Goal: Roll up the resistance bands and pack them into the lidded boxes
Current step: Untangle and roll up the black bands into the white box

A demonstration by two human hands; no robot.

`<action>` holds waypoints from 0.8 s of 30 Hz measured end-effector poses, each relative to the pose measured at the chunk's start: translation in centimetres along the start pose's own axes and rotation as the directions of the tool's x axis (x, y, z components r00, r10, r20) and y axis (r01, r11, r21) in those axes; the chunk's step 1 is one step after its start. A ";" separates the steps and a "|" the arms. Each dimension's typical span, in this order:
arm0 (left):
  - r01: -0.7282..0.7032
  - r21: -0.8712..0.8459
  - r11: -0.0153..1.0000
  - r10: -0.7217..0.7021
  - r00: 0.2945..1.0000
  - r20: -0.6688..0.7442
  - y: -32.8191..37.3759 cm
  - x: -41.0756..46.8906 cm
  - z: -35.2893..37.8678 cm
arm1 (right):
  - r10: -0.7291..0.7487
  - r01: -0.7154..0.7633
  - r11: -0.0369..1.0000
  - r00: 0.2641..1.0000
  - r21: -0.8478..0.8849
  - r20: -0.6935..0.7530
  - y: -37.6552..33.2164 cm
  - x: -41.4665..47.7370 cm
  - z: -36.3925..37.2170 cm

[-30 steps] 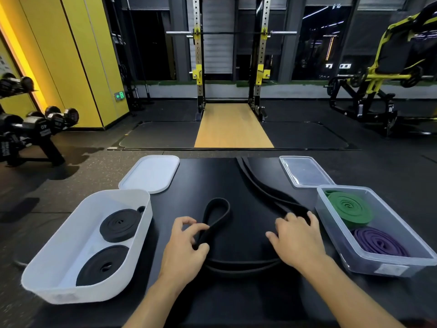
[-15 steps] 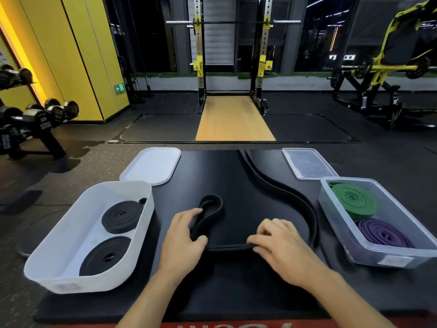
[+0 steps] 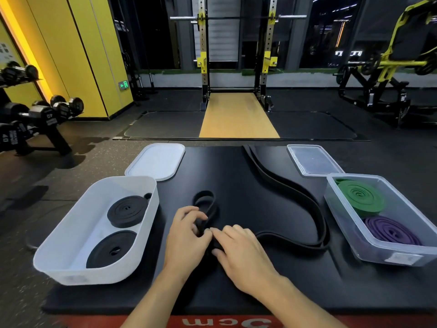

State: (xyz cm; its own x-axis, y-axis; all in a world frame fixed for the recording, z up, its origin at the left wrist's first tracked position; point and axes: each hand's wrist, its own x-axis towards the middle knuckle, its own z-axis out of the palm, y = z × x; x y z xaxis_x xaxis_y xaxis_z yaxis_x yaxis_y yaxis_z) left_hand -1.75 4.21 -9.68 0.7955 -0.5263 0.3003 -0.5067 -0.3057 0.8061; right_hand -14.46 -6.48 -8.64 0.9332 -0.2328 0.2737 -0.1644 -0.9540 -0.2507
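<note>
A long black resistance band (image 3: 293, 197) snakes over the black mat (image 3: 236, 287), its near end folded into a small loop (image 3: 205, 200). My left hand (image 3: 186, 235) pinches the band just below that loop. Touching it, my right hand (image 3: 238, 250) holds the band beside it, fingers curled on the strap. A white box (image 3: 71, 235) at the left holds two rolled black bands (image 3: 127, 210) (image 3: 111, 249). At the right, a clear box (image 3: 387, 254) holds a rolled green band (image 3: 360, 197) and a rolled purple band (image 3: 390, 230).
A white lid (image 3: 156, 160) lies behind the white box and a clear lid (image 3: 313, 159) behind the clear box. A dumbbell rack (image 3: 35, 119) stands on the floor at the left. A squat rack (image 3: 236, 55) and a yellow machine (image 3: 387, 67) stand far behind.
My right hand has slid left along the band until it meets my left hand. The band's slack has been drawn in and its loop end has folded tighter.
</note>
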 end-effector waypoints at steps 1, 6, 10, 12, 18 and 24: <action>0.004 0.007 1.000 -0.003 1.000 -0.013 0.2 -0.1 0.0 | -0.005 0.005 1.000 1.000 0.012 0.006 0.5 -0.4 0.1; 0.072 -0.011 0.997 -0.073 0.994 -0.083 0.4 0.2 0.0 | -0.135 0.123 0.978 0.989 0.171 0.064 2.5 -2.1 -1.2; 0.069 -0.020 0.997 -0.070 0.996 -0.057 0.5 0.1 -0.1 | -0.016 0.015 0.993 1.000 0.117 0.012 1.7 -2.4 -1.5; 0.061 -0.096 0.993 -0.063 0.998 -0.024 0.4 0.2 -0.2 | 0.037 -0.036 0.999 0.998 0.021 -0.041 0.3 -2.0 -0.9; 0.180 -0.116 0.977 -0.178 0.984 0.022 0.3 0.5 -0.6 | -0.027 0.027 1.000 0.999 0.003 0.045 0.4 -1.5 -0.2; 0.152 0.001 0.988 -0.152 0.988 0.008 0.7 0.2 -0.3 | -0.095 0.091 0.995 0.985 0.030 0.144 5.2 -0.6 -3.2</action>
State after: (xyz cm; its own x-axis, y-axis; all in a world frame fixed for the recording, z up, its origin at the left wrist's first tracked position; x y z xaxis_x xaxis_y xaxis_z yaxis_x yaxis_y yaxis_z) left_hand -1.89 4.11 -8.88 0.8604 -0.4802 0.1707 -0.3805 -0.3824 0.8420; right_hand -16.87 -11.88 -7.16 0.9808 -0.1116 0.1598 -0.0686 -0.9651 -0.2527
